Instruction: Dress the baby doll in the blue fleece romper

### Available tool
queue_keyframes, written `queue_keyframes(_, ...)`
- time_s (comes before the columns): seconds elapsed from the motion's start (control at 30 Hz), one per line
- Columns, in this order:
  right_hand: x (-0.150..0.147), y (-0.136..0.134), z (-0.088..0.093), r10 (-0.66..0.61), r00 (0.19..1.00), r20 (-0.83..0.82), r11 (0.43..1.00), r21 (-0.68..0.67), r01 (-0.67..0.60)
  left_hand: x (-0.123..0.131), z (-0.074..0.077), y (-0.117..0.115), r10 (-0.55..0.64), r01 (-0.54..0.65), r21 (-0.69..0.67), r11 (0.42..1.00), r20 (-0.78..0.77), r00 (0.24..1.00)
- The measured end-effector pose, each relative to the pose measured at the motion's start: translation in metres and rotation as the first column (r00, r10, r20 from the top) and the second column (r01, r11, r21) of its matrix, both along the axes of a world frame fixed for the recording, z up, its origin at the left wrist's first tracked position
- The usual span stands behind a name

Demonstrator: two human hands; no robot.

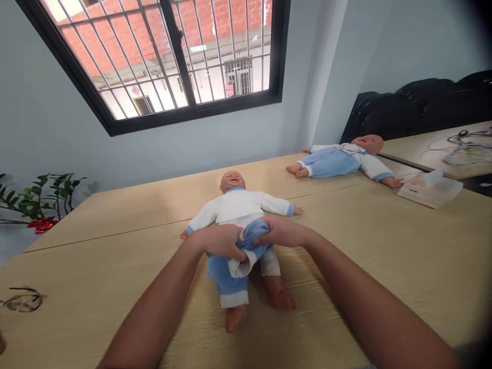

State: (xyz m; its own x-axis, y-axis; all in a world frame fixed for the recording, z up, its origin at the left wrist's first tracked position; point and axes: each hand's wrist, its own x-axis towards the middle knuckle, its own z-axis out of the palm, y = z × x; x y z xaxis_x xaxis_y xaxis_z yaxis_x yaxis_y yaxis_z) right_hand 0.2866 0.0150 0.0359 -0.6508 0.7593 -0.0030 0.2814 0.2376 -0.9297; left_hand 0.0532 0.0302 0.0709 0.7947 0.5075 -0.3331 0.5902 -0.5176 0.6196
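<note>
Blue trousers (227, 274) in the grip of left hand (220, 240) and right hand (286, 231), open tabletop (369, 241) either side of the doll (239, 206)

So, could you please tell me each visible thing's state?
Nearer doll, lying face up.
Blue trousers, half on it, partly bunched.
Left hand, gripping them.
Right hand, gripping them too.
Farther doll, lying face up, dressed.
Packet, white piece sticking up.
Cables, loosely tangled.
Window, barred.

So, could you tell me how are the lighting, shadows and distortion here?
Head view: the window is brightest, its frame slanting, perhaps from lens or tilt; head view: soft shadow on the table beside the nearer doll; head view: upper right corner falls dark.
</note>
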Motion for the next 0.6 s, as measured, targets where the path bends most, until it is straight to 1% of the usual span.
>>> queue_keyframes(0.07, 0.003, -0.003, 0.001, -0.044, 0.999, 0.015, 0.999, 0.023, 0.044, 0.0, 0.003, 0.0, 0.001, -0.001, 0.024, 1.0, 0.036, 0.999)
queue_keyframes(0.13, 0.011, -0.005, -0.002, -0.153, 0.988, 0.03, 0.986, 0.068, 0.15, -0.002, 0.009, 0.001, -0.003, -0.003, 0.044, 0.999, 0.123, 0.992)
queue_keyframes(0.2, 0.023, -0.008, -0.01, -0.279, 0.959, 0.053, 0.957, 0.092, 0.274, -0.004, 0.015, 0.003, 0.025, -0.042, 0.096, 0.994, 0.177, 0.984)
queue_keyframes(0.23, 0.029, -0.009, -0.015, -0.319, 0.944, 0.086, 0.947, 0.069, 0.314, -0.006, 0.017, 0.003, 0.053, -0.079, 0.135, 0.988, 0.187, 0.981)
queue_keyframes(0.27, 0.034, -0.01, -0.02, -0.331, 0.934, 0.134, 0.943, 0.022, 0.331, -0.008, 0.019, 0.004, 0.087, -0.123, 0.179, 0.976, 0.196, 0.977)
queue_keyframes(0.3, 0.038, -0.011, -0.024, -0.312, 0.93, 0.196, 0.945, -0.04, 0.325, -0.01, 0.02, 0.004, 0.126, -0.174, 0.224, 0.959, 0.21, 0.969)
queue_keyframes(0.37, 0.04, -0.015, -0.028, -0.191, 0.931, 0.31, 0.949, -0.184, 0.256, -0.013, 0.02, 0.004, 0.194, -0.269, 0.302, 0.915, 0.256, 0.947)
queue_keyframes(0.4, 0.037, -0.018, -0.029, -0.12, 0.934, 0.338, 0.949, -0.238, 0.208, -0.014, 0.02, 0.003, 0.21, -0.296, 0.329, 0.897, 0.273, 0.939)
queue_keyframes(0.43, 0.033, -0.022, -0.029, -0.07, 0.935, 0.347, 0.951, -0.261, 0.168, -0.015, 0.019, 0.003, 0.214, -0.305, 0.345, 0.887, 0.278, 0.936)
queue_keyframes(0.47, 0.026, -0.026, -0.029, -0.05, 0.938, 0.342, 0.957, -0.252, 0.143, -0.015, 0.02, 0.002, 0.209, -0.3, 0.353, 0.886, 0.273, 0.939)
queue_keyframes(0.5, 0.02, -0.029, -0.029, -0.058, 0.945, 0.323, 0.967, -0.216, 0.133, -0.015, 0.02, 0.001, 0.198, -0.285, 0.357, 0.889, 0.262, 0.945)
queue_keyframes(0.53, 0.013, -0.033, -0.029, -0.086, 0.954, 0.286, 0.978, -0.159, 0.136, -0.015, 0.022, 0.001, 0.182, -0.264, 0.36, 0.895, 0.246, 0.952)
queue_keyframes(0.6, 0.003, -0.036, -0.029, -0.143, 0.977, 0.158, 0.988, -0.032, 0.15, -0.015, 0.025, -0.001, 0.144, -0.212, 0.366, 0.906, 0.205, 0.968)
